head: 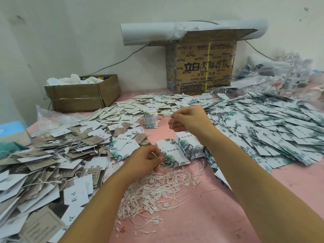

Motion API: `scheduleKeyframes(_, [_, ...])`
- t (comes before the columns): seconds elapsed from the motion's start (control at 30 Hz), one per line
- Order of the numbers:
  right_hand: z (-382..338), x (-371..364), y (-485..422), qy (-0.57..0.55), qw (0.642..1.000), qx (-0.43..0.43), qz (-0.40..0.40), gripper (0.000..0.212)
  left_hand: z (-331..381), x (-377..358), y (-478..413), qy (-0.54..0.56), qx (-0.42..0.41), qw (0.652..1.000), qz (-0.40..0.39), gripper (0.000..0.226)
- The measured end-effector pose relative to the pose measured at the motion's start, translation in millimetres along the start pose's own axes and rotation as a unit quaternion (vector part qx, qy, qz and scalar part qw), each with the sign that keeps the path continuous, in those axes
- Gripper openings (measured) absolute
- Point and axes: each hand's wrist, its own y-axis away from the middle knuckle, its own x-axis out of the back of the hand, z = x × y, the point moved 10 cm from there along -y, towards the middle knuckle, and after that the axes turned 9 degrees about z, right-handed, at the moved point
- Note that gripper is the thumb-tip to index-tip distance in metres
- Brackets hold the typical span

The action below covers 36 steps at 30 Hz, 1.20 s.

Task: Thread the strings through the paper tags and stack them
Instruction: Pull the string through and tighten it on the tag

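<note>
Tag heaps [263, 123] flank right hand [191, 120] pinching string [172, 125], left hand [145, 160] pinching tag [172, 153].

A: How is the light?
B: Bright, soft and even, from a source out of view. The pink table [201, 216] carries only faint, diffuse shade beside the forearms [254, 181].
A: Any glare?
B: A mild sheen on the plastic bags [273, 85] at right and on the tape of the low carton [78, 99].
A: And sharpness?
B: The middle is fairly crisp: print on the tall box [201, 67] reads clearly. Toward the edges the wide lens stretches and softens things; the tags [26, 216] at lower left smear, and the wall [52, 32] dims slightly at the left.
</note>
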Motion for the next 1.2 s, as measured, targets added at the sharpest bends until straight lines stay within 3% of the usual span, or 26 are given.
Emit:
scheduleKeyframes(0.1, [10.7,-5.7,2.4,-0.163,0.981,-0.097,-0.029,0.016,-4.5,-3.8,0.7,-0.031,0.004,0.999,-0.015,0.015])
scheduleKeyframes(0.17, [22.3,-9.3,6.2,-0.190,0.965,-0.171,-0.058,0.013,-7.2,-4.2,0.3,-0.050,0.004,0.999,-0.018,0.017])
scheduleKeyframes(0.23, [27.0,-5.6,5.0,-0.104,0.978,-0.166,-0.071,0.013,-10.2,-3.4,-0.5,-0.062,0.008,0.998,-0.018,0.018])
scheduleKeyframes(0.3, [21.9,0.4,1.1,0.075,0.992,-0.082,-0.055,0.013,-12.8,-0.9,-1.7,-0.077,0.008,0.997,-0.008,0.015])
scheduleKeyframes(0.4, [14.7,-10.4,3.9,0.251,0.965,0.013,-0.071,0.012,-11.8,4.4,-3.4,-0.110,-0.011,0.993,0.029,0.018])
scheduleKeyframes(0.53, [28.1,-37.1,19.8,0.442,0.876,0.059,-0.183,0.025,-13.5,5.5,-4.5,-0.178,-0.032,0.981,0.066,0.020])
scheduleKeyframes(0.67, [44.8,-46.8,35.2,0.558,0.788,0.038,-0.257,0.049,-13.8,-4.0,-4.3,-0.267,-0.056,0.960,0.059,0.037])
scheduleKeyframes(0.83, [48.9,-53.6,40.0,0.643,0.717,0.073,-0.259,0.035,-14.2,-15.1,-6.3,-0.305,-0.078,0.948,0.043,0.045])
scheduleKeyframes(1.07, [47.9,-53.6,35.8,0.646,0.722,0.105,-0.224,0.022,-15.4,-18.1,-6.9,-0.308,-0.076,0.948,0.032,0.046])
scheduleKeyframes(1.2, [43.9,-50.5,33.6,0.629,0.741,0.096,-0.216,0.035,-14.3,-17.5,-5.7,-0.295,-0.074,0.952,0.034,0.047])
